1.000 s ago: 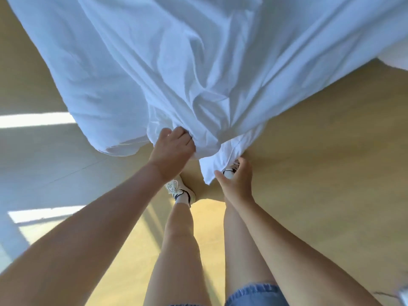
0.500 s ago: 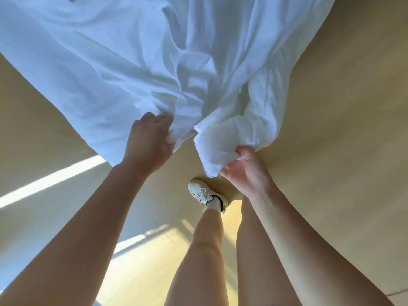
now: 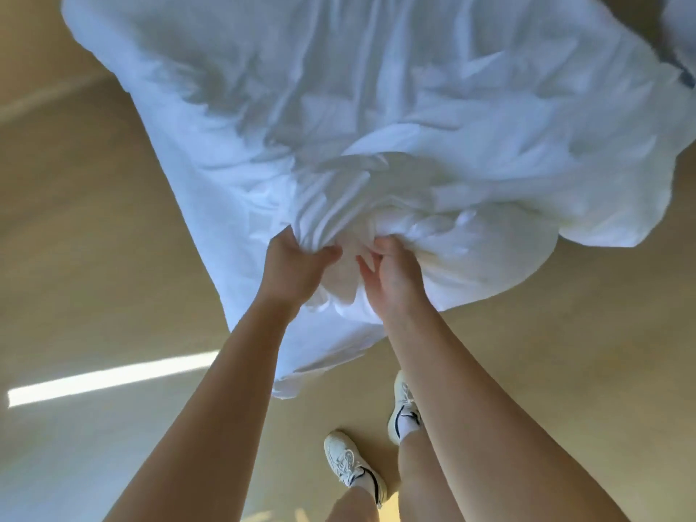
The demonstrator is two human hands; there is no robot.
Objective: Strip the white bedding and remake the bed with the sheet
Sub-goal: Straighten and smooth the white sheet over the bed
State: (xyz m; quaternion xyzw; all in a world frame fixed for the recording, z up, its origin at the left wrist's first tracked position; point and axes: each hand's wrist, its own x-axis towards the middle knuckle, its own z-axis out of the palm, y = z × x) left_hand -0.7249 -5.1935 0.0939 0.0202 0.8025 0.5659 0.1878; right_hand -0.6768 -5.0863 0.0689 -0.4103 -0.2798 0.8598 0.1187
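A large white sheet [image 3: 376, 107] fills the upper half of the head view, bunched and creased, hanging above the floor. My left hand [image 3: 293, 267] grips a gathered fold of it at the middle, fingers curled into the cloth. My right hand [image 3: 391, 273] is right beside it, fingers curled into the bunched fabric. A loose end of the sheet [image 3: 301, 374] trails down below my hands. The bed itself is not in view.
Tan wooden floor [image 3: 94, 239] lies all around, with a bright sunlit strip [image 3: 113, 378] at the left. My own legs and white sneakers [image 3: 350, 461] stand at the bottom. A dark edge [image 3: 685, 77] shows at the top right corner.
My hands have come close together and gathered more of the sheet into a bunch. The sheet has spread wider across the view, and my feet have shifted to the right.
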